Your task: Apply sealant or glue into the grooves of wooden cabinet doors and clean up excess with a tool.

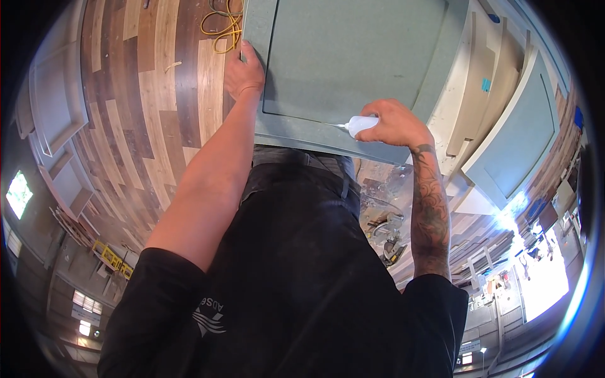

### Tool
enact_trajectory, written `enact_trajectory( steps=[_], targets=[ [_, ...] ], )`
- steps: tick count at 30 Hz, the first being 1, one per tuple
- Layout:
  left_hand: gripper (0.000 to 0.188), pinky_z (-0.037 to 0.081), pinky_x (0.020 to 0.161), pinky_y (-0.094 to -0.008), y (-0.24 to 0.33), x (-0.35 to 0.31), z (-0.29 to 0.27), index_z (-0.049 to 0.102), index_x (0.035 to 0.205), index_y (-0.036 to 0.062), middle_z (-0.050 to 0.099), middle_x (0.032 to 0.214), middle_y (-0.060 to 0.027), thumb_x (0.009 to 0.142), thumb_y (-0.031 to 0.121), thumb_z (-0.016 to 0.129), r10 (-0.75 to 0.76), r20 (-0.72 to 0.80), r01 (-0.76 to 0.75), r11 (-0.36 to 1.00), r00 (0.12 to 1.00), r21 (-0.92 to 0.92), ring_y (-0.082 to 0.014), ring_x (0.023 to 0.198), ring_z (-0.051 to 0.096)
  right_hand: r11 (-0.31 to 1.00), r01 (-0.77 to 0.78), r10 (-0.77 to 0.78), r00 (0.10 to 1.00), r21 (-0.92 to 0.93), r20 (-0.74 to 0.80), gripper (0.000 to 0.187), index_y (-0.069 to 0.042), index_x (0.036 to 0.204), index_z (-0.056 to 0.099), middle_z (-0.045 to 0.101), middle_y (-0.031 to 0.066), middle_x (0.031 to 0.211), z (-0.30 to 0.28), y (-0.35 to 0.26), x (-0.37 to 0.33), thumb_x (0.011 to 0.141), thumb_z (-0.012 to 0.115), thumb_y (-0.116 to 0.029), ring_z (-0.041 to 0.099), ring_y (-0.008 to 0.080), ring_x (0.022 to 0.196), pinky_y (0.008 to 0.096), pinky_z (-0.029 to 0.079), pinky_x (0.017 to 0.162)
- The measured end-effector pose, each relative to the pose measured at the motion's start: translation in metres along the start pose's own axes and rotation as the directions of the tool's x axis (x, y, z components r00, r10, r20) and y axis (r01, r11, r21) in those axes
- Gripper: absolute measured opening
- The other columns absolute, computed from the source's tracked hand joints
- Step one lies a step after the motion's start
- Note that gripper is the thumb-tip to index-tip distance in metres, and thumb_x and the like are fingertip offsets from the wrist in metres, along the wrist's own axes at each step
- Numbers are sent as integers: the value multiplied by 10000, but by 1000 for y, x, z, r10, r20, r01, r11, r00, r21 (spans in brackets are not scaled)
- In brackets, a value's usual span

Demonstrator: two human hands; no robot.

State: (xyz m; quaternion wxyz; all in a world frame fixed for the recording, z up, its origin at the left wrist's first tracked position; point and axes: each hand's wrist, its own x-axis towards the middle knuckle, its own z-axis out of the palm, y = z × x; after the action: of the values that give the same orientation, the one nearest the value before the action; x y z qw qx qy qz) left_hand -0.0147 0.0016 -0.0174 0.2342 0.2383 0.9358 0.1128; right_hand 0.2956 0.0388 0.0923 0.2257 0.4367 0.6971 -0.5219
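Note:
A grey-green cabinet door (353,57) with a recessed middle panel lies flat in front of me, its near edge close to my waist. My left hand (246,74) is closed round the door's left edge, with some of its fingers hidden. In my right hand (397,123) is a white squeeze bottle (361,125) with a thin pointed nozzle, tipped on its side. The nozzle points left, just over the groove along the near side of the recessed panel. Whether its tip touches the door I cannot tell.
A yellow cord (222,30) lies looped beyond my left hand. At the right stands another grey-green door (518,142), beside pale boards (476,75) with a bit of blue tape. Wood-plank flooring (151,94) spreads to the left. Tools (389,233) lie low behind the door.

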Motion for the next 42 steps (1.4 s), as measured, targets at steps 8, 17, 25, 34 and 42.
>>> enact_trajectory(
  steps=[8,17,25,34,42],
  targets=[
    [655,500,905,-546,-3,2,3,735,1133,96,720,1100,-238,1002,642,397,36,-60,-37,999,998,-7,-457,1056,659,1000,-5,5,1000,-3,10,471,-35,1025,774,732,197,998,-1,5,-3,696,803,-370,681,374,991,430,536,865],
    [656,510,888,-551,-4,2,3,737,1133,105,725,1078,-239,999,648,394,34,-49,-34,999,998,-5,-462,1031,668,999,-45,45,999,21,22,459,-33,1014,774,733,192,990,-6,7,-12,698,807,-365,684,372,978,429,537,855],
    [654,511,892,-550,-1,2,3,738,1142,107,724,1087,-245,996,648,400,44,-53,-44,999,998,5,-458,1040,669,997,-75,75,997,10,15,462,-38,1020,778,734,191,992,-6,13,-17,693,809,-364,687,369,976,426,538,850],
    [636,516,918,-533,-5,5,4,735,1208,131,733,1111,-226,993,641,421,24,-50,-24,1000,998,-8,-446,1065,675,997,-75,75,997,23,15,468,-32,1023,777,739,190,982,-9,14,-21,694,810,-363,694,362,968,416,541,848],
    [626,516,933,-521,-3,3,3,729,1239,153,733,1130,-217,995,637,416,16,-38,-16,1000,999,0,-433,1087,674,998,-69,69,998,3,-12,463,-31,1014,778,739,186,962,-9,26,-28,695,812,-365,699,358,936,418,546,828]
  ],
)
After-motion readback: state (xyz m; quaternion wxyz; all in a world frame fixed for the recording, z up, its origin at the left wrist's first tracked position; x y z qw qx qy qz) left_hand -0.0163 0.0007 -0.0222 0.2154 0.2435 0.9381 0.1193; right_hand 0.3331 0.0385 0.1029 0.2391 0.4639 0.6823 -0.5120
